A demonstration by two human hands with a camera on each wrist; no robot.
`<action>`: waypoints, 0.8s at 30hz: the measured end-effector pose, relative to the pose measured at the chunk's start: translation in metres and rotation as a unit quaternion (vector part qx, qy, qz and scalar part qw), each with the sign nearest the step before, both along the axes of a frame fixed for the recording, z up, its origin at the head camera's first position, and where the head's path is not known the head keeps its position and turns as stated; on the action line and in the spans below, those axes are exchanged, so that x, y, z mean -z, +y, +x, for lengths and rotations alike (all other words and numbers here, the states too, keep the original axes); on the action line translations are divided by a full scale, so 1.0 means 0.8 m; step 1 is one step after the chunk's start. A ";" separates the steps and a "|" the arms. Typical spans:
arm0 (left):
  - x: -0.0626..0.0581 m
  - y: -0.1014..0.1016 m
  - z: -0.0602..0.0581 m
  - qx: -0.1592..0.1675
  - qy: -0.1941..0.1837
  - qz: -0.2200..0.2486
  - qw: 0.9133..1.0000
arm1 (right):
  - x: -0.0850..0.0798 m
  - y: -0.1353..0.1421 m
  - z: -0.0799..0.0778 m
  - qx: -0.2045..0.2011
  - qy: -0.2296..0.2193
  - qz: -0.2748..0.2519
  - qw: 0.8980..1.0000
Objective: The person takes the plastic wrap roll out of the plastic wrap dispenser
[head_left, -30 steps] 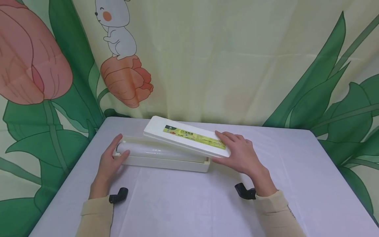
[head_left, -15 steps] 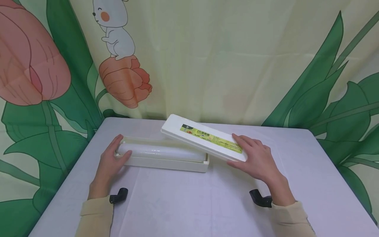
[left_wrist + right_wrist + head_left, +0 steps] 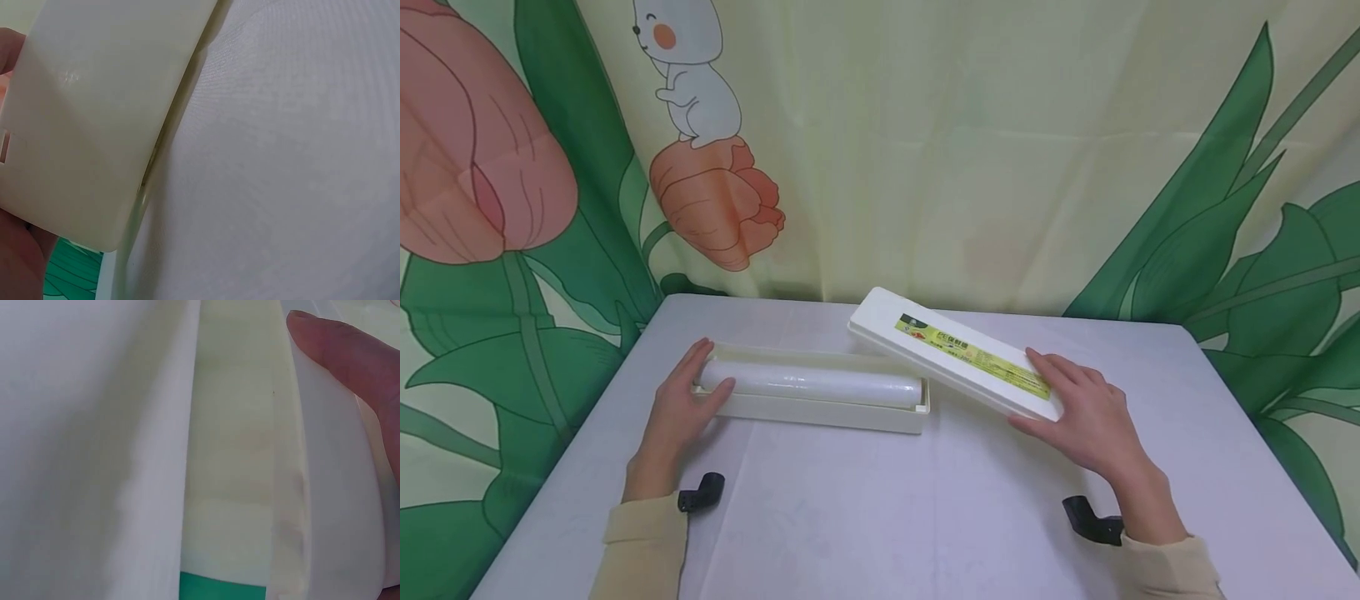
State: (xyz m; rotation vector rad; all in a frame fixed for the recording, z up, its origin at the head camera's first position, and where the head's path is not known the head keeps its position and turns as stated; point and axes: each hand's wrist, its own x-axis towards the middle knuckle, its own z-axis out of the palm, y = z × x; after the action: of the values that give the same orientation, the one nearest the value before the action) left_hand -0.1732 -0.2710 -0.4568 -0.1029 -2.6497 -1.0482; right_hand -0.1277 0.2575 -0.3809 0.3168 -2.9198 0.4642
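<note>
A long white cling film box (image 3: 820, 417) sits on the table with its top off, and a roll of cling film (image 3: 820, 385) lies inside. My left hand (image 3: 673, 421) grips the left end of the box, thumb at the front and fingers behind. In the left wrist view the box wall (image 3: 94, 125) fills the left side, with fingers around its edge. Its white lid (image 3: 958, 354), with a yellow-green label, is held by my right hand (image 3: 1093, 417) at the right end. The lid slants, its far left end close over the box's back right corner. The right wrist view shows the thumb (image 3: 350, 356) pressed on the lid's side.
A white cloth covers the table (image 3: 850, 517). Behind it hangs a printed curtain (image 3: 970, 150) with tulips, leaves and a small white animal. A black wrist camera mount (image 3: 702, 493) is on the left wrist, another mount (image 3: 1092, 521) on the right.
My right hand has moved the lid to the right and slightly toward me, uncovering the whole roll. The left hand and the box have stayed in place.
</note>
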 end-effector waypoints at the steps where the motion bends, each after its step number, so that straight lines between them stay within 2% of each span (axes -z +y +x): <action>1: 0.000 0.000 0.000 0.000 0.000 0.000 1.000 | 0.001 0.003 0.001 0.004 0.001 -0.001 1.000; 9: -0.001 -0.002 -0.002 0.003 0.007 -0.007 1.000 | 0.007 0.019 0.008 0.028 -0.002 -0.009 1.000; 24: 0.000 -0.002 0.000 0.002 -0.002 -0.005 1.000 | 0.020 0.053 0.027 0.081 -0.009 -0.004 0.997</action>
State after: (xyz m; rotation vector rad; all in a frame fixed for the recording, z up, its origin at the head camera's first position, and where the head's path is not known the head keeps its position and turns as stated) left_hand -0.1735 -0.2725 -0.4567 -0.1090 -2.6589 -1.0373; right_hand -0.1057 0.3002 -0.3969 0.0748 -2.9294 0.4560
